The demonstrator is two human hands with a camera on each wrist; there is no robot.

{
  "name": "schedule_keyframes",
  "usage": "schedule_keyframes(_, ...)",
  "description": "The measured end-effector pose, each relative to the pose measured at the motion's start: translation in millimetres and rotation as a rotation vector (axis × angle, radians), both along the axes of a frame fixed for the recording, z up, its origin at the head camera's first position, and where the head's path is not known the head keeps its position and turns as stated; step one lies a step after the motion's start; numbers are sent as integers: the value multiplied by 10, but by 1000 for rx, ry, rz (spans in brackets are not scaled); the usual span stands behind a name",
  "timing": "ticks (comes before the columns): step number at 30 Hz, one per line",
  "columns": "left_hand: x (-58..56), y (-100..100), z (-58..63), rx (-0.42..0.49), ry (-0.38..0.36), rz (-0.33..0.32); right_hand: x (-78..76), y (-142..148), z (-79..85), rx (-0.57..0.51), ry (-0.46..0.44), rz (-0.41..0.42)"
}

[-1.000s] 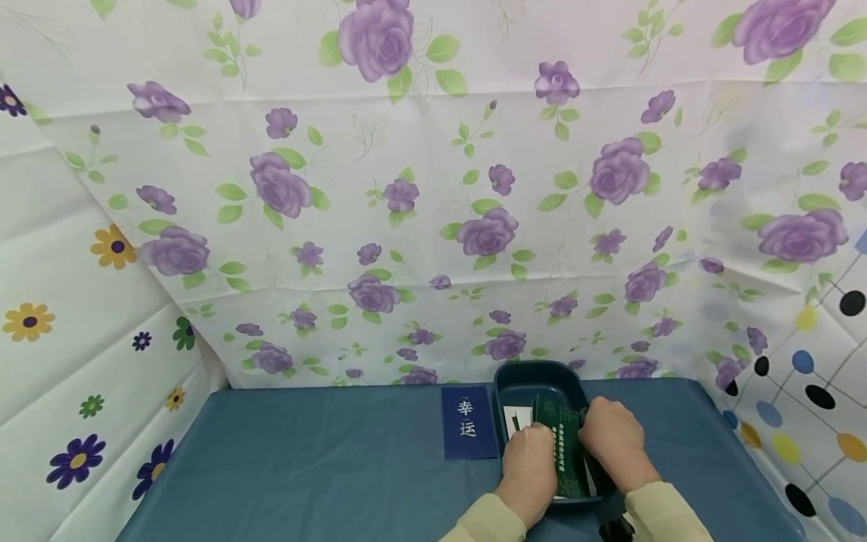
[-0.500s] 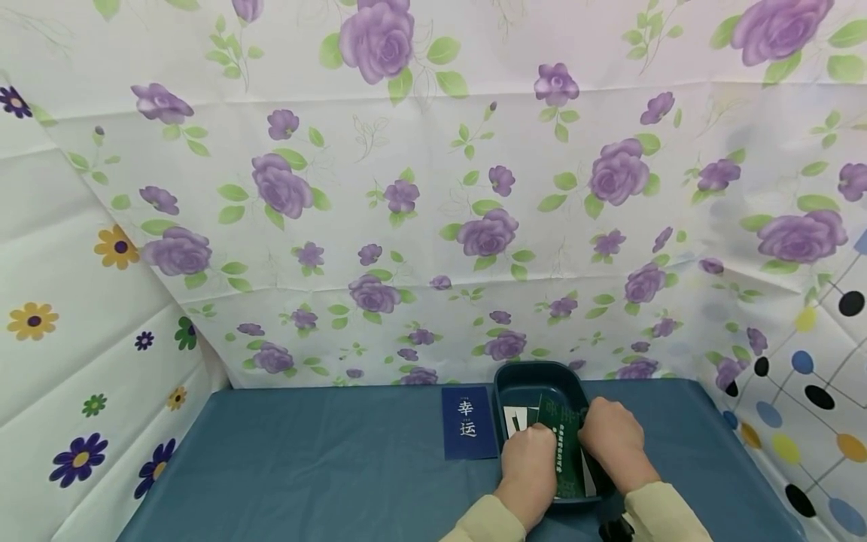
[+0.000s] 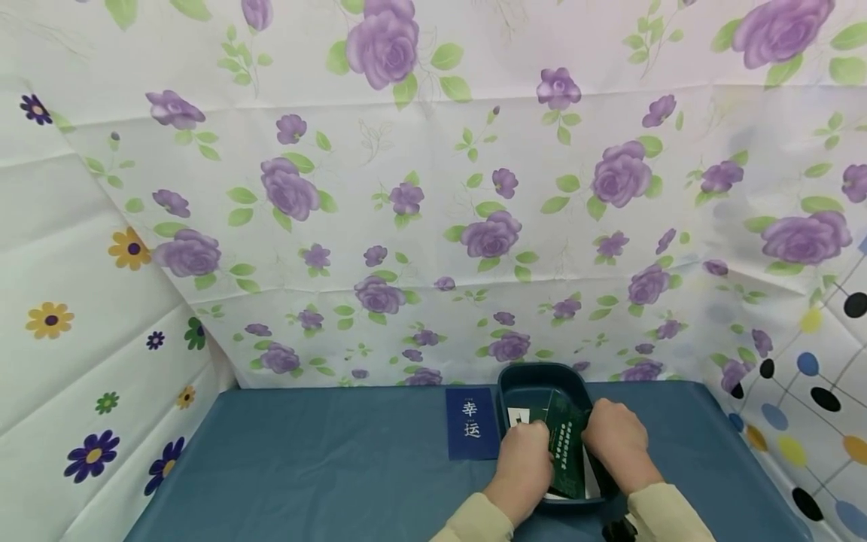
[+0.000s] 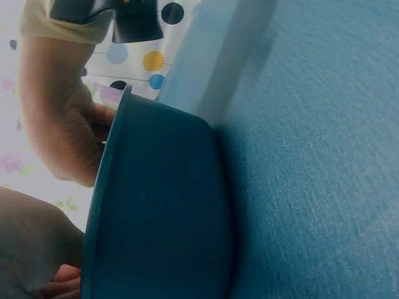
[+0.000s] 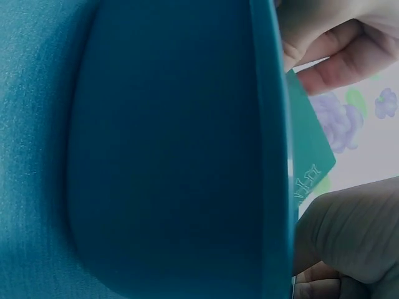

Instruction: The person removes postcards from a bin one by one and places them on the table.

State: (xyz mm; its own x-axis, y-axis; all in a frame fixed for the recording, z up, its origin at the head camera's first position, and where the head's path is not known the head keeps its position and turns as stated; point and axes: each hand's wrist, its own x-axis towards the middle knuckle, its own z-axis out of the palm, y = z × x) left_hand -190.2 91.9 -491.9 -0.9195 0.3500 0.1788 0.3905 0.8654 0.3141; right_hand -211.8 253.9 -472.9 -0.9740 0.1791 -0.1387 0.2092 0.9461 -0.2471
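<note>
A dark green booklet (image 3: 565,452) with a line of white lettering stands tilted in the teal bin (image 3: 542,370). Another green piece (image 3: 538,414) shows beside it, above a white card (image 3: 518,415). My left hand (image 3: 524,467) reaches in over the near left side with curled fingers at the booklet's left edge. At the right rim, my right hand (image 3: 618,436) grips near the booklet's upper right edge, its fingertips hidden by the bin. In the right wrist view a corner of the green booklet (image 5: 312,146) rises past the rim between both hands.
A blue booklet (image 3: 472,423) with white Chinese characters lies just left of the bin on the blue tabletop (image 3: 325,452). A flowered cloth (image 3: 379,226) hangs directly behind, with patterned cloths at both sides. A black wrist device (image 3: 618,529) sits by the right sleeve.
The green booklet has tilted and its top has shifted to the right, with more of the green piece beside it showing. Both hands have stayed nearly in place; the head view has turned slightly left.
</note>
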Motion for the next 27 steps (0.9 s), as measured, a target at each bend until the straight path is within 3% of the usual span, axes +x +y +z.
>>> schedule_keyframes(5,2,-75,17,228,-96,14,18,14,-18,-10,18,8)
schedule_keyframes(9,-6,-128,60,374,-132,32,10,13,-19,-13,13,6)
schedule_keyframes(22,-63,-394,322,674,-9,87,-25,6,-20,6,27,-13)
schedule_keyframes(27,-129,-541,432,740,52,139,-31,7,-49,11,30,-27)
